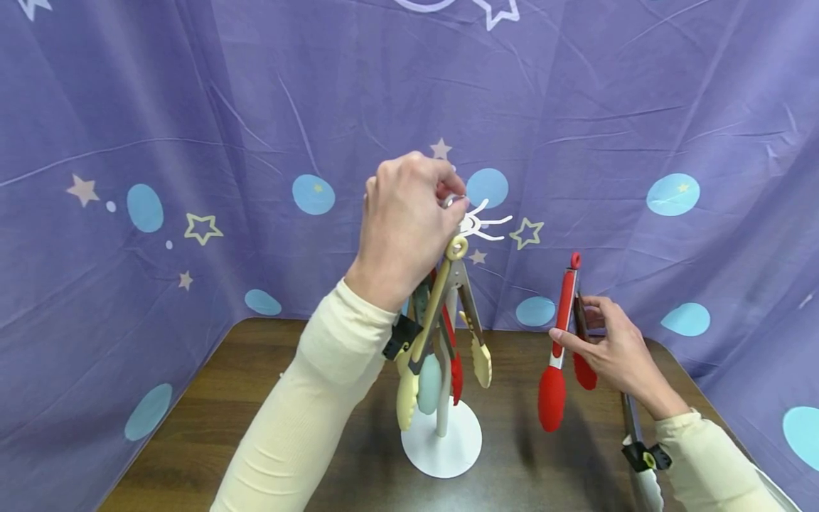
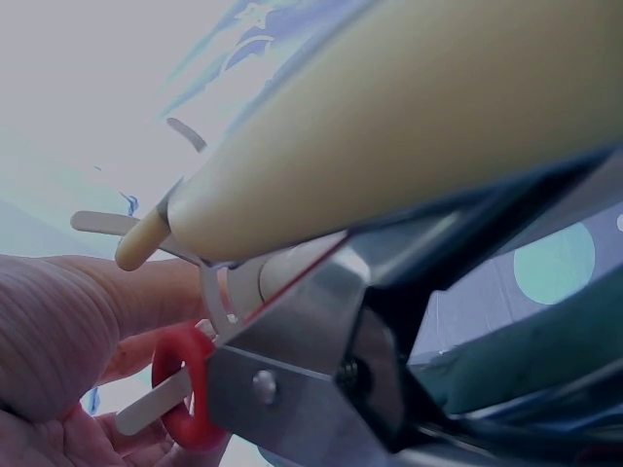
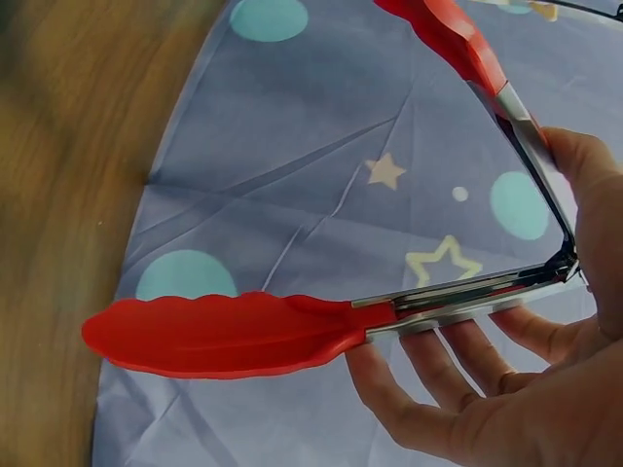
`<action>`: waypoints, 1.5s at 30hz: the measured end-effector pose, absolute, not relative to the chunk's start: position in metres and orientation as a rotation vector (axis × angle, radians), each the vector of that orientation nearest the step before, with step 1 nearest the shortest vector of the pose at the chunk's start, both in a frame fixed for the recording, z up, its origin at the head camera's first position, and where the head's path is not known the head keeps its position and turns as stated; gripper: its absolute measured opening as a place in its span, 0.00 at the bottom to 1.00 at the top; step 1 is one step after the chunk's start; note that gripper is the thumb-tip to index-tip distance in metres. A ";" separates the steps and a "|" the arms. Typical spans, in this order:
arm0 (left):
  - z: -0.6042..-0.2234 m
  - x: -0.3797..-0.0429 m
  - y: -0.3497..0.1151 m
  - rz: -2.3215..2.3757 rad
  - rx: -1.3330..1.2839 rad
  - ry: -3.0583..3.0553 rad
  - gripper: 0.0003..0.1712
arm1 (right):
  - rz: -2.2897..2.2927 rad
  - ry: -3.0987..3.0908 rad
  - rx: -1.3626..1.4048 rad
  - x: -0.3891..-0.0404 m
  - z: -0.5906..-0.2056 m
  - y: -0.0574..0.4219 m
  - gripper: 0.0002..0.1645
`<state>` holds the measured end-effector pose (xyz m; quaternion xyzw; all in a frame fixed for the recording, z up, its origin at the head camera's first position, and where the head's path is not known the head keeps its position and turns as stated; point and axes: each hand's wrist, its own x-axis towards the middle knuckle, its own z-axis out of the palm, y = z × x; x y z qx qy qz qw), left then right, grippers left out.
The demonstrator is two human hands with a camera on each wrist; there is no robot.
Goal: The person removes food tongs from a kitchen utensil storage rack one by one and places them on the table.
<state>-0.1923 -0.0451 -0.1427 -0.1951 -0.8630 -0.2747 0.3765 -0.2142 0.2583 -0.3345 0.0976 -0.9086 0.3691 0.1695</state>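
Observation:
My left hand (image 1: 412, 220) is at the top of a white hook stand (image 1: 441, 455), its thumb and fingers pinching the stand's upper end. Several tongs hang from the hooks, among them cream tongs (image 1: 457, 249) facing me and ones with a red ring (image 2: 200, 389). The left wrist view shows that ring around a hook beside my palm. Farther right, my right hand (image 1: 611, 348) holds red tongs (image 1: 552, 398) up above the table, ring end up, arms spread apart. In the right wrist view, fingers lie along one metal arm and the thumb on the other.
Tongs with a pale tip (image 1: 649, 491) lie on the wooden table (image 1: 211, 427) below my right forearm. White hooks (image 1: 493, 222) spread out to the right of my left hand. A purple patterned curtain (image 1: 384, 85) encloses the table's back and sides.

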 end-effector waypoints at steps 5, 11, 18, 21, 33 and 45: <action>-0.143 -0.192 -0.045 -0.706 -0.496 -2.214 0.03 | 1.016 -2.611 0.236 -0.219 -0.341 0.263 0.44; -0.143 -0.192 -0.045 -0.706 -0.495 -2.217 0.03 | 0.985 -2.632 0.187 -0.225 -0.350 0.268 0.45; -0.143 -0.192 -0.045 -0.708 -0.495 -2.217 0.04 | 0.964 -2.681 0.142 -0.231 -0.360 0.273 0.48; -0.142 -0.192 -0.045 -0.710 -0.494 -2.217 0.04 | 0.958 -2.698 0.130 -0.232 -0.364 0.274 0.48; -0.142 -0.191 -0.045 -0.704 -0.496 -2.219 0.04 | 0.910 -2.751 0.108 -0.235 -0.376 0.279 0.51; -0.142 -0.192 -0.045 -0.706 -0.491 -2.225 0.04 | 0.855 -2.792 0.079 -0.237 -0.387 0.285 0.50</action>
